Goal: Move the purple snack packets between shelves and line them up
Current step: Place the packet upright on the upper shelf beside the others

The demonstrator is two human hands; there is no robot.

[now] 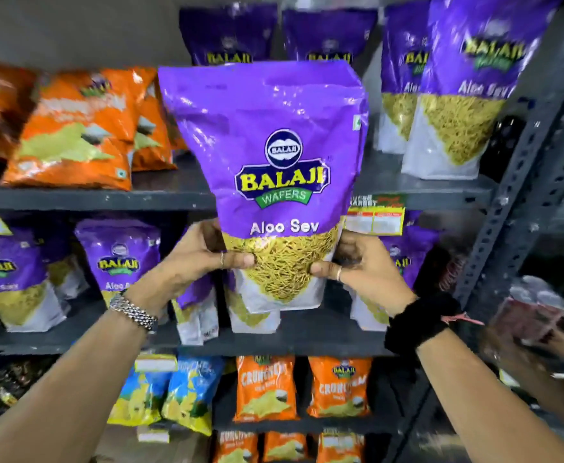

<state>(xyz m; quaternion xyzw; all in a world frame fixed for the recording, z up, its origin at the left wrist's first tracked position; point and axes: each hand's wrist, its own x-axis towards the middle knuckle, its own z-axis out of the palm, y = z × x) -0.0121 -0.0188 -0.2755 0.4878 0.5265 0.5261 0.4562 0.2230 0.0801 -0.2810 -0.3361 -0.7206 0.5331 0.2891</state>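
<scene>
A large purple Aloo Sev packet (270, 128) is held upright in front of the shelves, between the upper shelf (107, 197) and the middle shelf (307, 332). My left hand (203, 255) grips its lower left edge and my right hand (357, 262) its lower right edge. More purple packets (454, 95) stand on the upper shelf at the right and behind the held one. On the middle shelf, other purple packets (120, 259) stand in a loose row, partly hidden by my hands.
Orange snack packets (76, 135) lie on the upper shelf at the left. Blue packets (187, 392) and orange packets (267, 385) fill the lower shelves. A perforated metal upright (521, 182) bounds the rack on the right. A yellow price tag (374, 217) hangs on the upper shelf edge.
</scene>
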